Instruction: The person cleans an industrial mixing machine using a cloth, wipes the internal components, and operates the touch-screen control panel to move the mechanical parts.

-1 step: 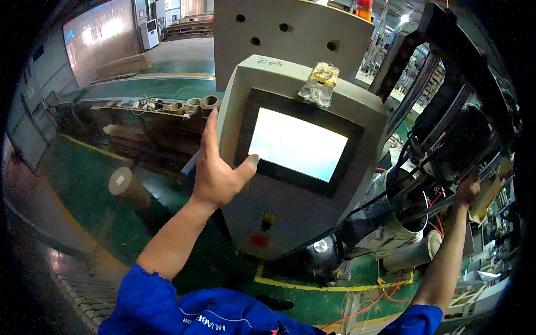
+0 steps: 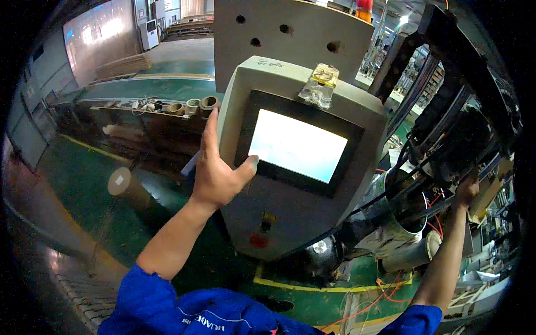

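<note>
My left hand (image 2: pixel 219 177) is at the left side of a grey control cabinet (image 2: pixel 244 215). Its fingers stretch upward along the cabinet's edge, and the thumb reaches the lower left corner of a bright touchscreen (image 2: pixel 298 146). What the screen displays is washed out. Far to the right, my right hand (image 2: pixel 468 192) is raised against the lower part of a black machine assembly (image 2: pixel 460 137). Its fingers are mostly lost in the dark there, so their grip does not show.
A clear plastic-wrapped block (image 2: pixel 319 85) sits atop the cabinet, with a red button (image 2: pixel 258 240) below the screen. Dark cables run beside a pale drum (image 2: pixel 385 237) at right. Cardboard tubes (image 2: pixel 209 104) lie on a bench at left. An orange hose (image 2: pixel 357 310) crosses the floor.
</note>
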Tool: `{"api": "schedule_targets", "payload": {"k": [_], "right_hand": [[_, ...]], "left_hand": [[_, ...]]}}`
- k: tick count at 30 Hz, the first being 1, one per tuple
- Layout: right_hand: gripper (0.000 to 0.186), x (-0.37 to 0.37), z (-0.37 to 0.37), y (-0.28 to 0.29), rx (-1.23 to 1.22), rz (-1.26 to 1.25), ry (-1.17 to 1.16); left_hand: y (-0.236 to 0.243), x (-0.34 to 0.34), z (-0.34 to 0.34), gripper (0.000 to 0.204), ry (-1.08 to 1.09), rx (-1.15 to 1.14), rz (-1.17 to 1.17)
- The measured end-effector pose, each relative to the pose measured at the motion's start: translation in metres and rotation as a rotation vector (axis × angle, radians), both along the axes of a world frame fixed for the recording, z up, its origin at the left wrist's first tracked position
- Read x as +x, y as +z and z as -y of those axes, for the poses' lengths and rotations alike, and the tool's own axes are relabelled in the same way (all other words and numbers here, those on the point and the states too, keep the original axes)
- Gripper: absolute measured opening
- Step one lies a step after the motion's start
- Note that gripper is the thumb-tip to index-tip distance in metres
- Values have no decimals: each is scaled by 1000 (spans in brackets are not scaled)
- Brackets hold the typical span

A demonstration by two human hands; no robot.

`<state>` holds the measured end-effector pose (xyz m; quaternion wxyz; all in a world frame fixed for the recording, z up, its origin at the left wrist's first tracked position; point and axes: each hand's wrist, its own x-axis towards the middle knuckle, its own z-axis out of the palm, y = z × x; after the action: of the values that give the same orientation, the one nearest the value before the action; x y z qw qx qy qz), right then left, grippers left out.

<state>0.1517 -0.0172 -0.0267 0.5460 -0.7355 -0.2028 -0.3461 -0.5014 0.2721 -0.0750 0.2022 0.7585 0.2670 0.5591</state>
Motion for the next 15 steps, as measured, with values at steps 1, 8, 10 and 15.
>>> {"api": "schedule_targets", "payload": {"k": [1, 8, 10, 15], "right_hand": [[68, 3, 28, 13, -38, 3, -19], [68, -18, 35, 25, -66, 8, -95], [66, -21, 34, 27, -4, 52, 76], [60, 26, 70, 20, -242, 267, -6]], "left_hand": [[1, 7, -2, 103, 7, 46, -15], [38, 23, -14, 104, 69, 223, -144], [51, 21, -23, 104, 25, 210, -230], [77, 29, -34, 108, 4, 293, -463]]}}
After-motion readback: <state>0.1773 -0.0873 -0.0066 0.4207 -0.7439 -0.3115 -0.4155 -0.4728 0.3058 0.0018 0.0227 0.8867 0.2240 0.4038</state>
